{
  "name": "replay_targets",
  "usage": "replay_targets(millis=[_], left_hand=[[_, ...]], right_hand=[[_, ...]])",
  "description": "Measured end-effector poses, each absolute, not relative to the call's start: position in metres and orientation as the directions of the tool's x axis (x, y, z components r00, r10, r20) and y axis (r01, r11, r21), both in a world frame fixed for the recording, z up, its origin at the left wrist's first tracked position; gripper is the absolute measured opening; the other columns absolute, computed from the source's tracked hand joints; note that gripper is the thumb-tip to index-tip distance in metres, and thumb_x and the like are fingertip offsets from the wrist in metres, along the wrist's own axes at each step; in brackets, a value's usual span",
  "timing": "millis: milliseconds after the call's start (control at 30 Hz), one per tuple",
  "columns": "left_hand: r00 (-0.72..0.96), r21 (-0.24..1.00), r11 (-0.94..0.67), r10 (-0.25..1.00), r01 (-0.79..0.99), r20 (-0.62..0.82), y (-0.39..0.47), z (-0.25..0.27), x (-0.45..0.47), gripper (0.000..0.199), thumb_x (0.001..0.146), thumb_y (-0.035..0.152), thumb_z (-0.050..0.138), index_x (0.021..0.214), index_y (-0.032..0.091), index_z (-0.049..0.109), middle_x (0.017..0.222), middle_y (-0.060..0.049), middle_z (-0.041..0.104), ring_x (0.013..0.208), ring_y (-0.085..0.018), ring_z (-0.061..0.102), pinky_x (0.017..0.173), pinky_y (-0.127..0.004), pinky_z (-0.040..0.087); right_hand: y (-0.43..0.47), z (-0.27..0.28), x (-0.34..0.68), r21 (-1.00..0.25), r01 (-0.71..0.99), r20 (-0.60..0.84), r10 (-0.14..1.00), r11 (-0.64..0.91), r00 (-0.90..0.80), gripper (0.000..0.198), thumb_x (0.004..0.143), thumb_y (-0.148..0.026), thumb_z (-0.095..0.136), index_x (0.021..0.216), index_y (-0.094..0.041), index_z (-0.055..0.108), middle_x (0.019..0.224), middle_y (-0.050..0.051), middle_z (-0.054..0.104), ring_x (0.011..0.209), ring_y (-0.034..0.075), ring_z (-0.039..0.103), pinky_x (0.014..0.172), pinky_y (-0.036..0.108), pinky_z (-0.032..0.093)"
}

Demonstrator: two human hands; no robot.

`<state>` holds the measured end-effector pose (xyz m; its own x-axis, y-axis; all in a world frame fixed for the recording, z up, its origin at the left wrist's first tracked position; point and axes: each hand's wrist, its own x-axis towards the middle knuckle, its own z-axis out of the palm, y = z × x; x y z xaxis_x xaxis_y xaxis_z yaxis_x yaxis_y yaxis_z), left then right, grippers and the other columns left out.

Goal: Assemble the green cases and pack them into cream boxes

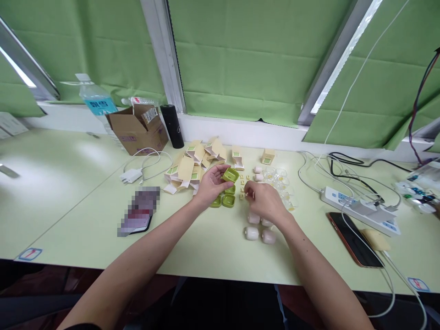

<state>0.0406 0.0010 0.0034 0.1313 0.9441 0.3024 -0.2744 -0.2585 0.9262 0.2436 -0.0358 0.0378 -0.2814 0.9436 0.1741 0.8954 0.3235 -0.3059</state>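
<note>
The left hand (pixel 208 185) has its grip pinching the rim of a green case (pixel 230 174) between thumb and fingers, raised above the worktop (pixel 195 247), open side up. Just below it, other green cases (pixel 228 200) stand close together. The right hand (pixel 264 199) is beside the small yellow pieces (pixel 242 182), its grip drawn in with the fingertips bunched; whether they pinch anything, I cannot tell. Pale pink pots (pixel 252 233) sit beneath and in front of the right hand, and clear parts (pixel 281 178) lie beyond it, to its right. Cream cartons (pixel 184 169) are heaped behind the left hand, near a black flask (pixel 172 126) and a cardboard box (pixel 137 133).
</note>
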Motion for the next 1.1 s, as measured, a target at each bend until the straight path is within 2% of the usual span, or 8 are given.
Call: replay_targets(millis=[133,200,267,433,567,767,1000,1100], left_hand=[[0.203,0.898,-0.176,0.94,-0.403,0.275,-0.002,0.006,0.041,0.063,0.074,0.038,0.093,0.129,0.022,0.068,0.115,-0.008,0.073,0.114,-0.023,0.069,0.107,-0.045,0.055],[0.254,0.88,-0.118,0.932,-0.46,0.258,-0.005,0.008,0.04,0.063,0.076,0.039,0.091,0.133,0.023,0.068,0.114,-0.008,0.074,0.113,-0.024,0.071,0.11,-0.049,0.054],[0.298,0.86,-0.066,0.922,-0.506,0.247,-0.007,0.009,0.041,0.064,0.077,0.039,0.091,0.134,0.023,0.067,0.114,-0.008,0.074,0.114,-0.026,0.072,0.111,-0.053,0.054],[0.331,0.833,0.002,0.918,-0.553,0.218,-0.011,0.008,0.044,0.062,0.079,0.038,0.09,0.134,0.024,0.066,0.118,-0.009,0.074,0.115,-0.029,0.074,0.111,-0.055,0.054],[0.352,0.841,0.02,0.913,-0.541,0.205,-0.014,0.009,0.046,0.056,0.08,0.04,0.09,0.128,0.022,0.069,0.123,-0.011,0.074,0.117,-0.031,0.074,0.112,-0.053,0.054],[0.385,0.846,0.029,0.898,-0.532,0.211,-0.018,0.01,0.05,0.055,0.08,0.042,0.09,0.127,0.022,0.07,0.125,-0.011,0.074,0.119,-0.031,0.073,0.115,-0.053,0.053],[0.403,0.82,0.071,0.893,-0.568,0.202,-0.021,0.011,0.051,0.052,0.081,0.037,0.09,0.126,0.019,0.072,0.124,-0.011,0.075,0.119,-0.029,0.072,0.116,-0.05,0.053],[0.42,0.819,0.087,0.886,-0.567,0.197,-0.021,0.011,0.051,0.051,0.082,0.035,0.089,0.127,0.018,0.072,0.124,-0.012,0.075,0.12,-0.028,0.072,0.116,-0.048,0.053]], right_hand=[[-0.035,0.039,0.257,-0.721,0.567,0.421,0.902,0.399,-0.1,0.012,0.084,-0.016,0.061,0.092,-0.025,0.064,0.076,-0.001,0.07,0.066,0.018,0.066,0.065,0.031,0.05],[-0.033,0.037,0.257,-0.829,0.36,0.455,0.89,0.428,-0.012,0.008,0.084,-0.024,0.065,0.092,-0.024,0.065,0.077,-0.001,0.069,0.065,0.017,0.067,0.065,0.032,0.054],[-0.032,0.035,0.254,-0.875,0.218,0.451,0.892,0.433,0.038,0.009,0.085,-0.03,0.069,0.089,-0.023,0.065,0.076,-0.001,0.067,0.066,0.017,0.069,0.064,0.032,0.057],[-0.037,0.035,0.245,-0.901,0.066,0.432,0.901,0.428,0.043,0.024,0.087,-0.045,0.076,0.088,-0.023,0.066,0.086,0.002,0.072,0.076,0.019,0.075,0.066,0.033,0.063],[-0.042,0.036,0.24,-0.901,0.034,0.433,0.901,0.432,0.032,0.024,0.09,-0.045,0.074,0.098,-0.024,0.065,0.077,-0.001,0.07,0.068,0.017,0.071,0.062,0.031,0.06],[-0.043,0.034,0.237,-0.859,0.103,0.506,0.861,0.501,0.037,0.012,0.095,-0.036,0.067,0.098,-0.025,0.066,0.078,-0.001,0.066,0.067,0.014,0.065,0.063,0.03,0.056],[-0.045,0.03,0.234,-0.84,0.149,0.53,0.848,0.522,0.016,0.009,0.091,-0.026,0.069,0.1,-0.024,0.072,0.074,-0.002,0.067,0.066,0.015,0.067,0.065,0.03,0.058],[-0.045,0.027,0.234,-0.745,0.268,0.634,0.774,0.611,-0.003,0.009,0.092,-0.021,0.067,0.099,-0.024,0.072,0.077,-0.001,0.072,0.066,0.015,0.07,0.065,0.031,0.058]])
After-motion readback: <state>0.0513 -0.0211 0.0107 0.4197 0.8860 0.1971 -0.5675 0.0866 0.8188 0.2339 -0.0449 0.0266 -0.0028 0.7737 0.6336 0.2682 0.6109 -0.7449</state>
